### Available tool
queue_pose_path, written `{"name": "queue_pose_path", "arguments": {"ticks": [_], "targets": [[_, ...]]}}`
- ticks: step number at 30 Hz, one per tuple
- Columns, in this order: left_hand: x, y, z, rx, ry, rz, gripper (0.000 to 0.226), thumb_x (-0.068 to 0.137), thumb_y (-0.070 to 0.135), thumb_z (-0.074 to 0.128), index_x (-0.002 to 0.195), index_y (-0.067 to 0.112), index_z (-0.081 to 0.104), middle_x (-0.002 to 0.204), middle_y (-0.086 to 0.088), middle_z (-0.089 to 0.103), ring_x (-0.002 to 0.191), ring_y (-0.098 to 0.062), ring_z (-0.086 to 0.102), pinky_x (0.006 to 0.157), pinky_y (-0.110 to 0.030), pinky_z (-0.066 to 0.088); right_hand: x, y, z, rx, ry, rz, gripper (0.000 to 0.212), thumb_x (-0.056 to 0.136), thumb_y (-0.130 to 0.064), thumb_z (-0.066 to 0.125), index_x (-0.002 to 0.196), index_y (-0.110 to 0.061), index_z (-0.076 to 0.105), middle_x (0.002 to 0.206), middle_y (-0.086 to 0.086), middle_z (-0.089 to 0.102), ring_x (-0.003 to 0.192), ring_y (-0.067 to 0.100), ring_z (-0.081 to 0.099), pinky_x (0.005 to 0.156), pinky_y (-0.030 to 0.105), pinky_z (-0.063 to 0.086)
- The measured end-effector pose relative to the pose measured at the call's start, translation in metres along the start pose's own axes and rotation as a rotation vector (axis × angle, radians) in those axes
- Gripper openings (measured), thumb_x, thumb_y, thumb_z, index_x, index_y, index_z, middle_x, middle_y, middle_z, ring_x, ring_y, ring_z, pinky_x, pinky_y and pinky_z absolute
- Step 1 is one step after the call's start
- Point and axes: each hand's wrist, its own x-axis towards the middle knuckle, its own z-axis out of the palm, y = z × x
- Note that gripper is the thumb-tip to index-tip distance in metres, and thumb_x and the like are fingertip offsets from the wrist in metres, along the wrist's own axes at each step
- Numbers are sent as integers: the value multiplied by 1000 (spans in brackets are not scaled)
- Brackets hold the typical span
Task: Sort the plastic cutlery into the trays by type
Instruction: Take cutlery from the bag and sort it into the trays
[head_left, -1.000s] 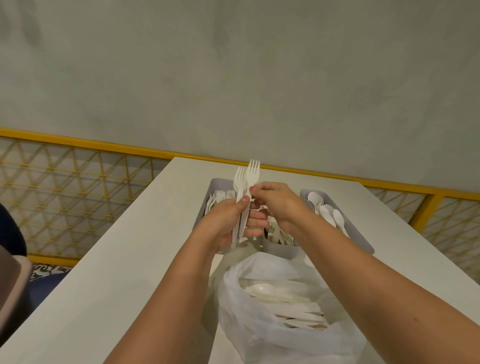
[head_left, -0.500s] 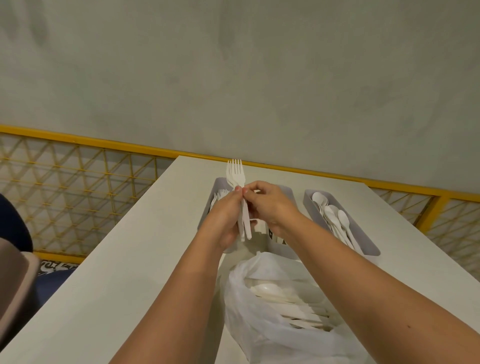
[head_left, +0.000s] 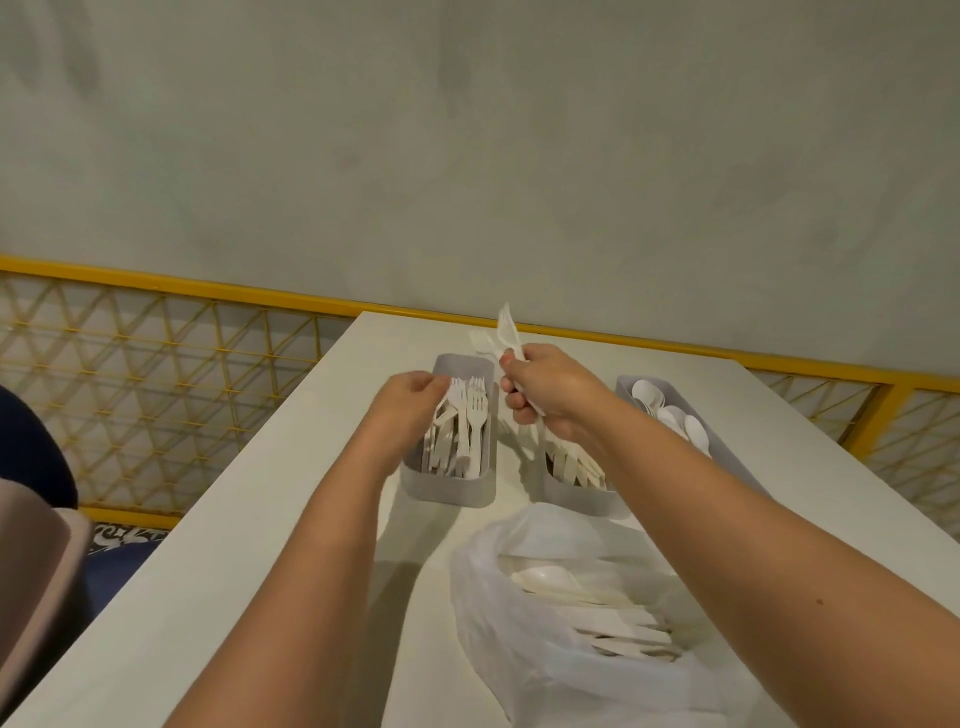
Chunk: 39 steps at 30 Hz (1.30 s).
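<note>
Head view, looking down onto a white tabletop (head_left: 249, 530). Three grey trays in a row across its far half:

- **left tray** (head_left: 447, 492): filled with forks (head_left: 470, 421), tines pointing away.
- **middle tray** (head_left: 576, 501): pale cutlery of a type not discernible, largely hidden behind the right wrist.
- **right tray** (head_left: 737, 457): holding spoons (head_left: 670, 415).

Left hand (head_left: 408, 408) over the far left corner of the left tray, knuckles up, fingers (head_left: 431, 382) curled down to the fork tines. Whether pinching a fork or merely touching, impossible to tell.

Right hand (head_left: 545, 389) poised above the gap between the left and middle trays, fingers wrapped round a cutlery bundle (head_left: 506, 332). Upper ends blurred and fanned above the fist, one fork head among them.

Closest to the camera, a translucent plastic bag (head_left: 519, 675), mouth open, just in front of the middle tray, with loose cutlery (head_left: 613, 623) lying inside. Beyond the tabletop, a yellow railing (head_left: 156, 283) with lattice infill, backed by a grey wall (head_left: 467, 130).
</note>
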Motion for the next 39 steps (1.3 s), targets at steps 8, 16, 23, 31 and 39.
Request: {"name": "queue_pose_path", "arguments": {"ticks": [8,16,23,31,39], "targets": [[5,-30,-2,282,10,-140,43,89,2,48,131,6,52,124,-17,60,115,-32,55,95,-34,46,35,21,29,-211,6,112,20,96,3,32,86,-1,50,66,12,45,52,15,37,47,23,32],[9,-35,-4,228,15,-123,43,88,1,48,130,6,54,119,-19,62,111,-35,57,93,-38,49,51,12,51,-647,6,8,18,97,-5,37,106,-6,53,113,18,51,91,25,54,74,29,45],[11,-36,-3,223,14,-110,43,87,-3,47,129,5,54,120,-22,61,111,-36,57,91,-37,49,45,17,38,-645,-5,-29,39,94,-1,40,132,5,44,138,22,47,124,34,49,105,40,41],[14,-37,-4,283,6,-124,39,90,3,49,128,8,54,121,-17,61,114,-35,55,97,-39,47,6,17,2,-598,-150,-91,29,94,-13,53,123,-10,56,103,6,62,86,17,61,65,20,52],[8,-23,0,492,86,-66,47,90,15,59,135,8,47,137,-18,44,118,-34,50,93,-39,44,-55,34,-52,-748,-335,-105,22,94,-17,53,114,-14,63,81,-7,62,70,6,61,70,21,52]]}}
